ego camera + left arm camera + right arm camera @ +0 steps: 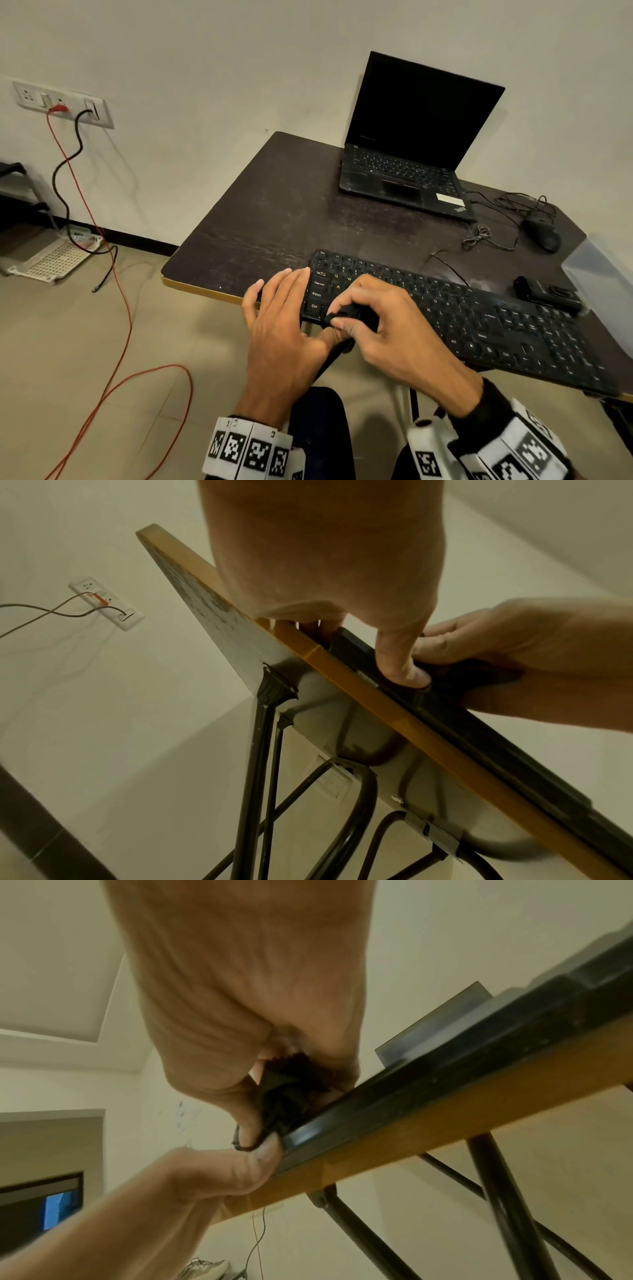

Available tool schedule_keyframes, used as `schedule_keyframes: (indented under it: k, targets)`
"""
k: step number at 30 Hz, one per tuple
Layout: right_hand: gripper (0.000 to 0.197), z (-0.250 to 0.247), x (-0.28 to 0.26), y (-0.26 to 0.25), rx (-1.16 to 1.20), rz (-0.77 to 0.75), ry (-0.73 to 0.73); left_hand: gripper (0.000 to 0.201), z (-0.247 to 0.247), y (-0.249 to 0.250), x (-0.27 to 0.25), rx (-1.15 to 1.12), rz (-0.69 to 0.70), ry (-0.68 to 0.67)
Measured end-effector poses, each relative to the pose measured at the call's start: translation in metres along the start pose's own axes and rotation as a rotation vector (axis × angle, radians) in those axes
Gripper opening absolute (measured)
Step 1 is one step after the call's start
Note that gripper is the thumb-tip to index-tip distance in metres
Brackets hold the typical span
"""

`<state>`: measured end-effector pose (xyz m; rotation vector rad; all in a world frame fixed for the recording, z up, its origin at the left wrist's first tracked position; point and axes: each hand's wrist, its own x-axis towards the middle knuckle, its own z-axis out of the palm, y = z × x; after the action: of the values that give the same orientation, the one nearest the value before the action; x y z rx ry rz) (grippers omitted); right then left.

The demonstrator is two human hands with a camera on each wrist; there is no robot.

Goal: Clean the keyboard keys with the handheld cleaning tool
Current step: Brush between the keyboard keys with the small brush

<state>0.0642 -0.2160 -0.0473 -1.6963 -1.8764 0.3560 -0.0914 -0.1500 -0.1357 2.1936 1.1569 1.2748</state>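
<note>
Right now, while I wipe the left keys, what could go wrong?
1. The keyboard lies at the table's near edge; a hard push could slide it off, though the left hand braces its end.
2. The dark cleaning tool in the right hand has a loose loop that could catch on keys.

Cleaning tool (346, 313) mostly hidden in right hand (383, 318); keyboard (479, 318) right end cut off, far legends unreadable
</note>
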Motion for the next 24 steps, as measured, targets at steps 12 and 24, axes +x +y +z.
schedule_keyframes:
  k: [12,24]
  targets:
    - [0.016,-0.016,-0.004,0.022,-0.020,0.111,0.159,0.101,0.000,-0.001,0.002,0.019,-0.012,-0.012]
    - [0.009,-0.001,0.006,0.014,-0.031,0.064,0.156,0.103,0.000,0.001,-0.001,0.029,-0.006,-0.012]
